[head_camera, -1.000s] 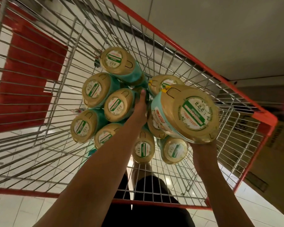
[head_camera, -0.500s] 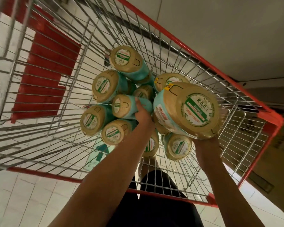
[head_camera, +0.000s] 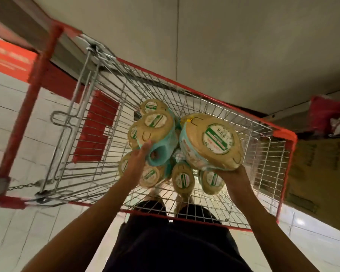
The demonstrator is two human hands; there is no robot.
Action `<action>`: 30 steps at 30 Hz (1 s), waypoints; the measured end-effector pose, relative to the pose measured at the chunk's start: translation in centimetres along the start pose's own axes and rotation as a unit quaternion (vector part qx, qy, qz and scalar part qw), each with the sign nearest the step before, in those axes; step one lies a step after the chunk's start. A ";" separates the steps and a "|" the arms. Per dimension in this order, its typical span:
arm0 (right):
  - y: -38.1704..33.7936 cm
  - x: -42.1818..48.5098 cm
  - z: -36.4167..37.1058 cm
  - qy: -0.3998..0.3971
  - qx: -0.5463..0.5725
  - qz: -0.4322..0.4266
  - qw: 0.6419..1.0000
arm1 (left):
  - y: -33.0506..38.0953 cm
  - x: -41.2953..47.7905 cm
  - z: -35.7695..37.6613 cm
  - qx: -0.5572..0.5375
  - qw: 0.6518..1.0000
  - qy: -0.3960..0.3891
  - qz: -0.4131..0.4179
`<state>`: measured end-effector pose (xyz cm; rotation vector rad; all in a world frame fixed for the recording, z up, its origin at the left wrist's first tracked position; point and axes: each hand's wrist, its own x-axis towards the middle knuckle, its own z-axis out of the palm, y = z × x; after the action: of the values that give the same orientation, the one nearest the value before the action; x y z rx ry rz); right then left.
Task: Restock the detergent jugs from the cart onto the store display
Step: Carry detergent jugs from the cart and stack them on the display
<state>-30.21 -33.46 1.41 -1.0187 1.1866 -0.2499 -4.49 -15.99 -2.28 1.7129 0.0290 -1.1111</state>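
The left hand (head_camera: 138, 161) has its fingers (head_camera: 148, 144) curled tight on the blue handle of one jug (head_camera: 157, 122), lifted above the cart (head_camera: 271, 126). The right hand (head_camera: 231, 172) grips a second jug (head_camera: 212, 142) from below, up by the cart's right side. The other jugs (head_camera: 183, 178) sit low in the cart.

Left-hand jug (head_camera: 157, 132) in left hand (head_camera: 138, 160), above cart (head_camera: 287, 134) basket. Right-hand jug (head_camera: 212, 142) on right hand (head_camera: 231, 172), just beside left-hand jug. Remaining jugs (head_camera: 183, 179) in cart, beneath and between both hands. Cart handle (head_camera: 28, 118) well left of left hand. Cardboard box (head_camera: 318, 173) outside cart, right of right hand.
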 end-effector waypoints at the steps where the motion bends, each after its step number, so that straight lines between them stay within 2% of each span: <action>1: -0.1 -1.3 0.0 -0.007 0.008 -0.010 1.000 | 0.3 -0.7 -0.7 0.006 1.000 -0.024 0.010; 4: -0.1 -6.1 0.5 -0.019 0.029 -0.038 0.999 | 0.6 -2.7 -2.6 0.008 0.994 -0.102 0.034; 6: 0.5 -9.6 1.1 0.006 0.036 -0.055 0.998 | 1.0 -4.1 -3.7 0.031 0.990 -0.128 0.046; 14: 7.6 -23.1 5.1 0.206 0.161 -0.092 0.961 | 0.6 -9.8 -3.7 0.205 0.946 -0.229 0.107; 16: 9.6 -26.4 5.2 0.258 0.179 -0.089 0.945 | 0.3 -12.1 -2.1 0.254 0.922 -0.273 0.105; 19: 13.0 -31.1 4.4 0.316 0.195 -0.078 0.925 | -0.9 -15.2 0.9 0.330 0.870 -0.338 0.143; 22: 16.9 -36.0 2.8 0.376 0.234 -0.069 0.894 | -2.5 -18.8 5.1 0.330 0.842 -0.408 0.125; 30: 28.2 -49.1 -4.9 0.507 0.270 -0.028 0.818 | -12.9 -29.4 18.8 0.404 0.726 -0.537 0.149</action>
<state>-63.69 11.34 11.52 -0.3584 1.8739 -1.2189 -39.95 -10.60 7.67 1.3745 -1.6115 -1.8431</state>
